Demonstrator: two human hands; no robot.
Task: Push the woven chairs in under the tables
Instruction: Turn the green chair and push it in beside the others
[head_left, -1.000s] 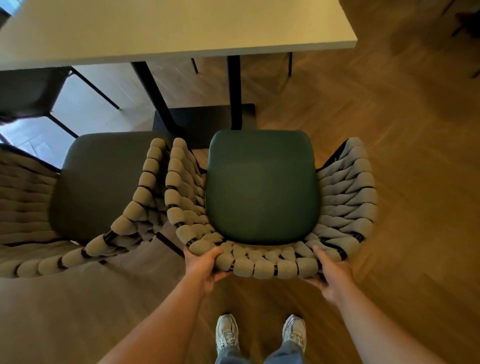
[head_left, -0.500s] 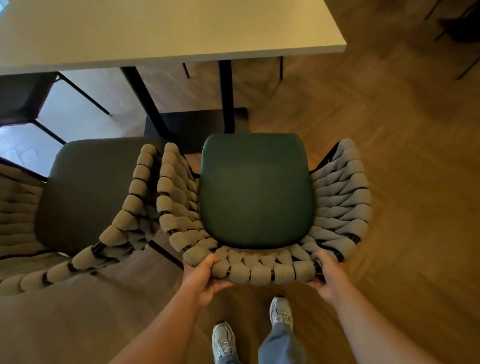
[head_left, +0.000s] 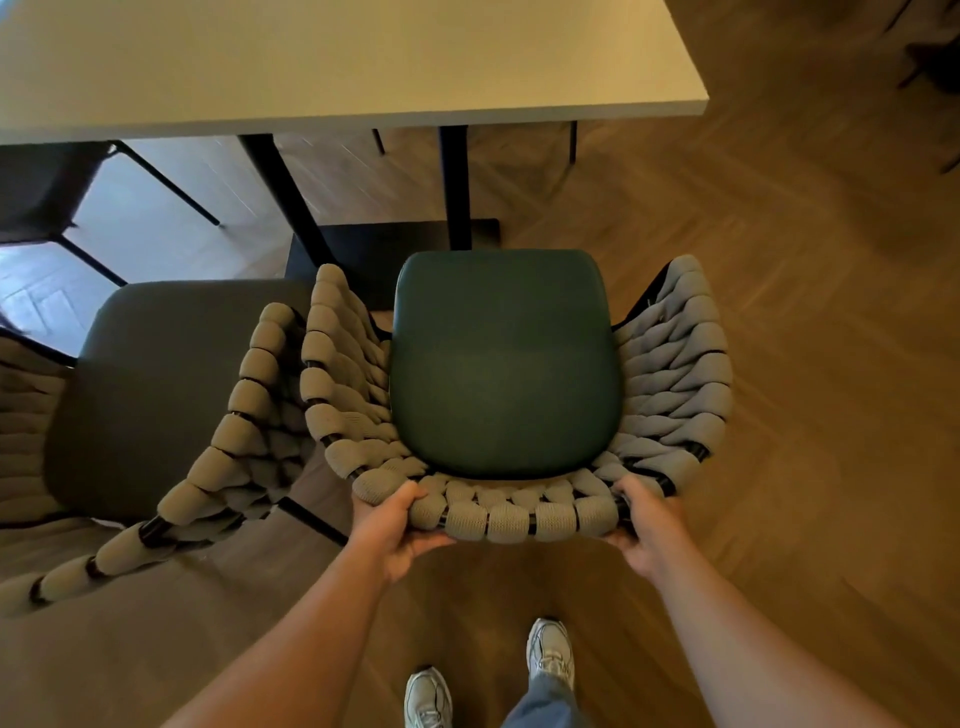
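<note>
Our left hand (head_left: 393, 525) and right hand (head_left: 645, 525) clasp the woven chair (head_left: 519, 512)'s chunky knitted back (smooth green seat (head_left: 504, 364)), now nearer the table (head_left: 363, 62).

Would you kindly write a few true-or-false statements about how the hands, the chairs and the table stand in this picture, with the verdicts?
1. Both hands grip the back rim of the green-cushioned woven chair. True: the left hand and the right hand each hold one end of the rim.
2. That chair's seat is already fully under the table. False: the whole cushion lies clear of the table edge.
3. A second woven chair stands to its left. True.
4. The two chairs' armrests are far apart. False: they sit close side by side.
5. The black table leg stands just ahead of the green cushion. True.
</note>
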